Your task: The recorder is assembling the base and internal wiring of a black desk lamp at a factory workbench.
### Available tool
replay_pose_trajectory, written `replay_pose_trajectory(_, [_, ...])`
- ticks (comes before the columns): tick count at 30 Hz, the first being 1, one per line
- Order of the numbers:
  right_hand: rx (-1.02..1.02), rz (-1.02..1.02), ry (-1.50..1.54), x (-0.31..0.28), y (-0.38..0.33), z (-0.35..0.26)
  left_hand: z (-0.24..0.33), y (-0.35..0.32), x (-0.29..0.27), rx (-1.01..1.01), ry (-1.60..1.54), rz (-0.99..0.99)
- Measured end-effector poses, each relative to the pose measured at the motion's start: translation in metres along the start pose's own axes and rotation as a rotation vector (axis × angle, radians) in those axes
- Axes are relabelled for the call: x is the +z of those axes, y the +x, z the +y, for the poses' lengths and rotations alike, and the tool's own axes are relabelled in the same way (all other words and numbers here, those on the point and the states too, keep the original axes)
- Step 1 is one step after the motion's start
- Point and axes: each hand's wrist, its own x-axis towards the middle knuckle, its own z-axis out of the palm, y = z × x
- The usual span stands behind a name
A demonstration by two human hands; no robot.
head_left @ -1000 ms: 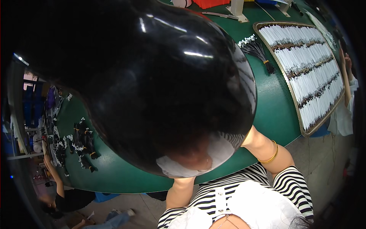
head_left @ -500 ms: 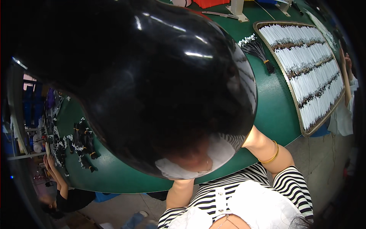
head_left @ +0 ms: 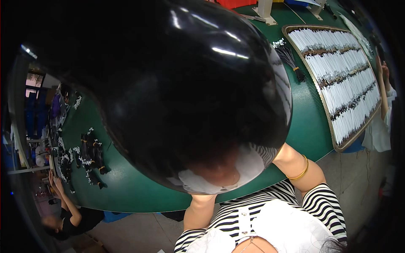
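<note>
A large glossy black rounded housing (head_left: 185, 97) fills the middle of the view and hides both of my hands. From the lower edge my left forearm (head_left: 199, 213) goes up and passes behind its lower rim. My right forearm (head_left: 297, 162), with a gold bangle (head_left: 300, 170) on it, disappears behind the housing's lower right side. What either hand touches or holds is hidden. Just right of the housing, a bundle of black wires (head_left: 289, 59) with white connector ends lies on the green table (head_left: 306, 114), tied with a yellow band.
At the right lies a woven-edged tray (head_left: 335, 139) with several rows of white strips. Bundled black wires (head_left: 90, 154) lie on the table's left side. A red bin (head_left: 238, 3) and a metal bracket (head_left: 265, 14) stand at the back. Co-workers' hands (head_left: 55, 181) show at the left and far right.
The black housing has shifted a little to the right in view, now covering more of the pen at the back and part of the wire bundle. My forearms look almost the same.
</note>
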Motion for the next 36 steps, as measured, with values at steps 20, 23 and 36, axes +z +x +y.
replay_pose_trajectory(20, [0.083,-0.010,0.254,0.0046,-0.0018,0.0034,-0.0028,-0.0019,-0.0029,0.009,-0.001,-0.009])
replay_pose_trajectory(23, [0.055,0.023,0.139,0.0039,-0.0015,0.0033,0.0010,0.0003,0.0017,-0.066,-0.111,0.046])
replay_pose_trajectory(36, [0.019,0.017,0.119,0.0030,-0.0009,0.0038,-0.0001,0.0003,0.0022,-0.006,0.006,0.055])
